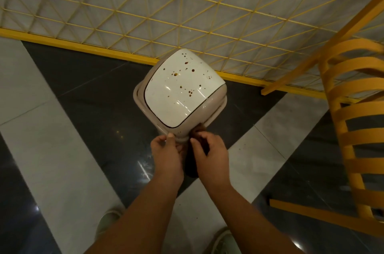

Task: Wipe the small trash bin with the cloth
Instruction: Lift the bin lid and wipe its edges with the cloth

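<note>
The small trash bin (180, 91) stands on the tiled floor (62, 150), its spotted white lid (176, 89) facing up. Its near corner is pinched by the left hand (166, 154), presumably for steadying. A dark cloth (192, 166) is gripped in the right hand (209, 156), against the same corner. The yellow grid fence (187, 15) lies just behind the bin; the slatted yellow chair (351, 129) stands well apart, leaving open floor on both sides.

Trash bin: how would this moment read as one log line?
stage: wiping not begun | trash bin: lid spotted brown | left hand: grips near rim | right hand: holds dark cloth at bin's side
</note>
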The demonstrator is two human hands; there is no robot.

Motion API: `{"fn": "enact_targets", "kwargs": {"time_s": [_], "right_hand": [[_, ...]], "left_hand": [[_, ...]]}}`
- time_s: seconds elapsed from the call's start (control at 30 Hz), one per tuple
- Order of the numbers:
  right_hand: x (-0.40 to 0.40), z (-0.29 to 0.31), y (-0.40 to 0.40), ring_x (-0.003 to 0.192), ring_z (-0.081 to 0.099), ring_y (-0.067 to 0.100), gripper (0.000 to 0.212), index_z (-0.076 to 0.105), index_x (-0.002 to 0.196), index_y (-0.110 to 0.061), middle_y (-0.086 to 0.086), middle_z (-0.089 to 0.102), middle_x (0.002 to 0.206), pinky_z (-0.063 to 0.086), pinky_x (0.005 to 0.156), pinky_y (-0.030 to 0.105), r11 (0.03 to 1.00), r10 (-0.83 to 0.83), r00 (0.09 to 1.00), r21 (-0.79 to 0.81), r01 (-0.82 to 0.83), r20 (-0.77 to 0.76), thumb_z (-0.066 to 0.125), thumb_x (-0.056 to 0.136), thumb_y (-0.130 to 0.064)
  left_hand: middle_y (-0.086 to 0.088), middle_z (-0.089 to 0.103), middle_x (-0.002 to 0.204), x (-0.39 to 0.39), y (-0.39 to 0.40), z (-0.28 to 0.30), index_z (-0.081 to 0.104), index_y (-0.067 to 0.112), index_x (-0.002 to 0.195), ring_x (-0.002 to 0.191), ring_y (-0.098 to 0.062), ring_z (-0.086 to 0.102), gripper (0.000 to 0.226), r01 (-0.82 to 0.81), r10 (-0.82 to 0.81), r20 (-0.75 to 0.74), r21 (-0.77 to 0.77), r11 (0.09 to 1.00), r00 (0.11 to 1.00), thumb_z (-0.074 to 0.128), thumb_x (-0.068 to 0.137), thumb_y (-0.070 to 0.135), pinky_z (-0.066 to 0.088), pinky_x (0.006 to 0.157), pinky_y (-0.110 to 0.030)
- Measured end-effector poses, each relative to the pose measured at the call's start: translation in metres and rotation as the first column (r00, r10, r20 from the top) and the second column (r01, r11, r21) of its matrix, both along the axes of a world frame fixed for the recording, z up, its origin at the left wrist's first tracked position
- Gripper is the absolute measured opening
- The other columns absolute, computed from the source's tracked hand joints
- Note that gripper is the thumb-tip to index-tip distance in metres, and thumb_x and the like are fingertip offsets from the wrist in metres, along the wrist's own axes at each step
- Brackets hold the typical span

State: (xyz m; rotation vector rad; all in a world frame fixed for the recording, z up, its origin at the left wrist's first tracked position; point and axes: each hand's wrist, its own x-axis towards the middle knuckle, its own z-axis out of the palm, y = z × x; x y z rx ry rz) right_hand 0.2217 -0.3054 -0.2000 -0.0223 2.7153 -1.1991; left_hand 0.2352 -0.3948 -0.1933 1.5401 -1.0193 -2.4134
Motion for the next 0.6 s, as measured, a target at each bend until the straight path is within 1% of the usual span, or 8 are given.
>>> {"fn": "enact_targets", "kwargs": {"time_s": [0.1,0.17,0.27,0.33,0.4,0.47,0.53,0.6], "right_hand": [[-0.013,0.0,0.015,0.08,0.044,-0.011,0.018,0.064,0.106,-0.03,-0.015,0.05,0.099,0.034,0.075,0.003,0.985,0.137,0.987,0.118,-0.127,-0.087,0.059,0.09,-0.031],[-0.035,0.004,0.027,0.08,0.045,-0.004,0.021,0.063,0.11,-0.029,-0.011,0.05,0.102,0.037,0.081,0.01,0.985,0.073,0.991,0.165,-0.053,-0.116,0.057,0.09,-0.03],[-0.061,0.006,0.039,0.088,0.046,0.005,0.027,0.06,0.119,-0.027,-0.002,0.051,0.113,0.04,0.081,0.02,0.965,-0.077,0.99,0.241,0.103,-0.117,0.054,0.093,-0.028],[-0.052,0.006,0.037,0.087,0.046,0.005,0.027,0.06,0.118,-0.025,-0.001,0.051,0.115,0.039,0.079,0.017,0.964,0.011,0.988,0.265,0.031,-0.156,0.052,0.093,-0.028],[-0.023,0.003,0.027,0.085,0.049,0.004,0.025,0.063,0.113,-0.025,-0.002,0.053,0.112,0.039,0.076,0.013,0.935,0.235,0.952,0.312,-0.167,-0.196,0.052,0.091,-0.029],[0.0,0.0,0.02,0.079,0.055,0.008,0.021,0.067,0.105,-0.024,-0.001,0.059,0.103,0.043,0.067,0.013,0.869,0.421,0.884,0.37,-0.33,-0.201,0.056,0.088,-0.028],[-0.006,0.001,0.021,0.073,0.055,0.01,0.019,0.069,0.1,-0.023,0.0,0.059,0.096,0.042,0.06,0.013,0.842,0.475,0.854,0.39,-0.371,-0.212,0.057,0.086,-0.027],[-0.025,0.002,0.032,0.078,0.052,0.008,0.02,0.068,0.103,-0.023,0.0,0.056,0.101,0.038,0.065,0.011,0.882,0.394,0.883,0.375,-0.285,-0.255,0.055,0.088,-0.025]], "left_hand": [[-0.019,0.058,0.115,0.002,-0.007,-0.003,0.045,0.016,0.106,0.097,-0.029,0.064,0.007,0.019,-0.019,0.007,-0.034,0.999,1.0,0.046,0.099,0.014,0.054,0.089,-0.04],[-0.014,0.057,0.114,0.003,-0.014,-0.002,0.047,0.019,0.102,0.098,-0.026,0.064,0.006,0.025,-0.025,0.016,-0.006,1.0,1.0,0.046,0.099,0.013,0.053,0.086,-0.036],[-0.013,0.057,0.118,0.007,-0.023,-0.004,0.049,0.022,0.101,0.106,-0.029,0.063,0.008,0.057,-0.058,0.032,0.039,0.998,0.998,0.047,0.099,0.015,0.052,0.089,-0.038],[-0.015,0.057,0.121,0.008,-0.024,-0.004,0.049,0.022,0.1,0.105,-0.029,0.063,0.008,0.068,-0.069,0.025,0.041,0.997,0.997,0.046,0.099,0.015,0.051,0.09,-0.038],[-0.017,0.058,0.12,0.009,-0.021,-0.003,0.049,0.022,0.1,0.1,-0.028,0.064,0.008,0.06,-0.06,0.012,0.022,0.998,0.998,0.045,0.099,0.015,0.051,0.09,-0.038],[-0.018,0.059,0.119,0.009,-0.019,-0.002,0.049,0.02,0.102,0.098,-0.028,0.064,0.007,0.058,-0.058,-0.009,0.005,0.998,0.998,0.045,0.099,0.014,0.051,0.091,-0.04],[-0.018,0.06,0.117,0.009,-0.02,-0.003,0.048,0.018,0.104,0.1,-0.029,0.065,0.007,0.066,-0.066,-0.018,0.002,0.998,0.998,0.046,0.099,0.014,0.052,0.091,-0.039],[-0.017,0.061,0.116,0.008,-0.022,-0.004,0.049,0.019,0.101,0.1,-0.028,0.065,0.006,0.086,-0.086,-0.012,0.013,0.996,0.996,0.047,0.099,0.014,0.053,0.085,-0.036]]}}
